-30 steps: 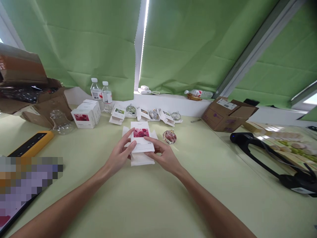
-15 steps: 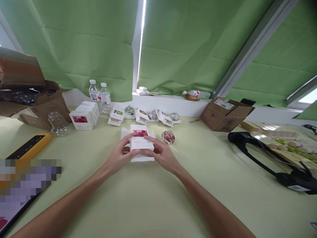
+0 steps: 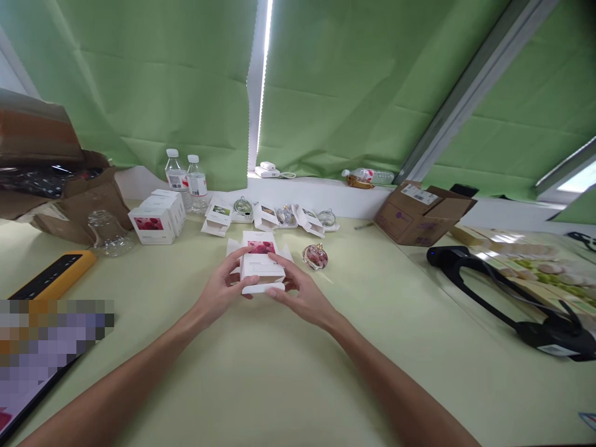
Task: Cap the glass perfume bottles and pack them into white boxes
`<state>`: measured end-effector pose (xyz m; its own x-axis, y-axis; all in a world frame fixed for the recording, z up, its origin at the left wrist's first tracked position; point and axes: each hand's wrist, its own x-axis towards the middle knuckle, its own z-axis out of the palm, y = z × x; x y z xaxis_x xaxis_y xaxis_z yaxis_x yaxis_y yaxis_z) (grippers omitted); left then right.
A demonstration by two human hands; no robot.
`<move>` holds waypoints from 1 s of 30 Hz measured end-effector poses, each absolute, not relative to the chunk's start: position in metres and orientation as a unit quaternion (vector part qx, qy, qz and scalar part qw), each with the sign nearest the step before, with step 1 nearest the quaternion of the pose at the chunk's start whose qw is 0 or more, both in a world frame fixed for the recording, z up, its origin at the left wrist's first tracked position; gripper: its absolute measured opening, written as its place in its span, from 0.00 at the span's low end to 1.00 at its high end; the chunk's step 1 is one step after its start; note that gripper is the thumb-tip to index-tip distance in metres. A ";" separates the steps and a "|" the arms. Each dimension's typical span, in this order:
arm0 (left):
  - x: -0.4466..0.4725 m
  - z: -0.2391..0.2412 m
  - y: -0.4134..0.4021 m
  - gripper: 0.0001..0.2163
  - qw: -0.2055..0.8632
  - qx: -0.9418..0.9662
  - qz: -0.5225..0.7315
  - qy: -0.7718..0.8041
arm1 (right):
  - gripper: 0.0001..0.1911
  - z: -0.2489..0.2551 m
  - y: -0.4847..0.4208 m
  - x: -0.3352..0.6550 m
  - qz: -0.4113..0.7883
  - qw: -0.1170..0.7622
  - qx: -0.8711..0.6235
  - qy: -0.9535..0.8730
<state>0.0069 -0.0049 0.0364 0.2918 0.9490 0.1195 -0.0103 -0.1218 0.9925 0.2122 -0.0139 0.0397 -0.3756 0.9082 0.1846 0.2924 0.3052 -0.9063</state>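
A small white carton [image 3: 261, 261] with a pink rose picture lies partly folded on the pale green table [image 3: 288, 379], its side flaps spread. My left hand [image 3: 222, 290] grips its left side, thumb on the front edge. My right hand [image 3: 300, 295] holds the right side, fingers curled under the near flap. A round glass bottle with pink contents [image 3: 315, 256] rests just right of the carton, untouched.
Behind stand two closed rose boxes [image 3: 156, 220], two water bottles [image 3: 186, 180], and a row of open cartons with glass bottles [image 3: 279, 216]. A glass jar [image 3: 106, 233] and yellow device [image 3: 56, 276] sit left; a cardboard box [image 3: 421, 214] and black handle [image 3: 493, 292] right.
The carton's near flap has been folded up and in, so the carton looks shorter. Both hands closed in around it and shifted slightly toward me.
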 end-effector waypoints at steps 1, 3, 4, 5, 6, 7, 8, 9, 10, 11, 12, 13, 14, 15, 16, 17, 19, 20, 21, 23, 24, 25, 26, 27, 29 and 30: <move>0.007 0.036 -0.005 0.29 0.538 0.599 0.448 0.388 | 0.35 0.040 -0.014 0.212 0.410 0.373 -0.420 -0.719; 0.007 0.036 -0.005 0.27 0.549 0.597 0.450 0.375 | 0.34 0.041 -0.014 0.212 0.403 0.376 -0.420 -0.721; 0.006 0.036 -0.005 0.26 0.555 0.595 0.452 0.366 | 0.34 0.041 -0.014 0.213 0.400 0.379 -0.419 -0.722; 0.006 0.036 -0.005 0.25 0.561 0.593 0.453 0.358 | 0.33 0.041 -0.014 0.213 0.397 0.382 -0.419 -0.722; 0.006 0.036 -0.005 0.24 0.565 0.593 0.454 0.351 | 0.33 0.041 -0.014 0.213 0.395 0.385 -0.419 -0.721; 0.005 0.036 -0.005 0.24 0.568 0.594 0.453 0.345 | 0.32 0.040 -0.014 0.213 0.395 0.387 -0.420 -0.720; 0.005 0.036 -0.006 0.25 0.569 0.597 0.452 0.341 | 0.32 0.040 -0.014 0.214 0.395 0.388 -0.421 -0.718; 0.005 0.036 -0.006 0.26 0.570 0.599 0.449 0.338 | 0.32 0.039 -0.014 0.214 0.396 0.389 -0.423 -0.717; 0.005 0.035 -0.006 0.27 0.570 0.602 0.446 0.338 | 0.32 0.039 -0.014 0.214 0.396 0.389 -0.424 -0.716; 0.005 0.035 -0.006 0.29 0.570 0.605 0.442 0.337 | 0.32 0.039 -0.013 0.214 0.397 0.388 -0.424 -0.715; 0.005 0.035 -0.006 0.29 0.571 0.606 0.439 0.337 | 0.32 0.039 -0.013 0.213 0.396 0.389 -0.424 -0.716; 0.005 0.035 -0.006 0.30 0.572 0.607 0.436 0.337 | 0.31 0.039 -0.013 0.213 0.394 0.391 -0.423 -0.716; 0.005 0.035 -0.006 0.30 0.572 0.608 0.435 0.337 | 0.31 0.039 -0.013 0.213 0.391 0.393 -0.422 -0.717; 0.005 0.035 -0.006 0.30 0.573 0.609 0.433 0.336 | 0.30 0.039 -0.012 0.213 0.389 0.395 -0.420 -0.718; 0.005 0.035 -0.006 0.30 0.573 0.610 0.433 0.335 | 0.30 0.040 -0.012 0.213 0.388 0.396 -0.418 -0.719; 0.005 0.035 -0.006 0.30 0.573 0.611 0.433 0.334 | 0.30 0.040 -0.012 0.213 0.388 0.397 -0.416 -0.720; 0.004 0.035 -0.005 0.30 0.575 0.612 0.431 0.330 | 0.29 0.039 -0.012 0.213 0.389 0.397 -0.415 -0.720; 0.003 0.035 -0.005 0.30 0.576 0.613 0.430 0.328 | 0.29 0.039 -0.012 0.213 0.390 0.397 -0.415 -0.720; 0.003 0.034 -0.005 0.30 0.578 0.613 0.429 0.325 | 0.29 0.039 -0.012 0.214 0.391 0.397 -0.415 -0.719; 0.002 0.034 -0.004 0.31 0.584 0.612 0.427 0.319 | 0.29 0.038 -0.013 0.214 0.393 0.397 -0.415 -0.718; 0.002 0.033 -0.004 0.31 0.586 0.611 0.428 0.316 | 0.29 0.038 -0.013 0.214 0.394 0.397 -0.414 -0.718; 0.002 0.033 -0.004 0.31 0.588 0.609 0.428 0.315 | 0.29 0.038 -0.013 0.214 0.394 0.396 -0.413 -0.719; 0.002 0.033 -0.004 0.31 0.590 0.608 0.429 0.314 | 0.29 0.038 -0.013 0.214 0.393 0.395 -0.413 -0.720; 0.002 0.032 -0.004 0.31 0.590 0.608 0.429 0.313 | 0.29 0.038 -0.013 0.214 0.392 0.396 -0.412 -0.721; 0.002 0.031 -0.003 0.31 0.591 0.607 0.429 0.312 | 0.28 0.039 -0.013 0.214 0.389 0.398 -0.410 -0.723; 0.002 0.031 -0.003 0.31 0.592 0.607 0.430 0.311 | 0.28 0.039 -0.013 0.214 0.388 0.399 -0.409 -0.723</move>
<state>0.0023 -0.0032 0.0311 0.4364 0.8867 0.1529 -0.1309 -0.1056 0.9858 0.2141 -0.0128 0.0387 -0.3464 0.9016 0.2592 0.2826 0.3637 -0.8876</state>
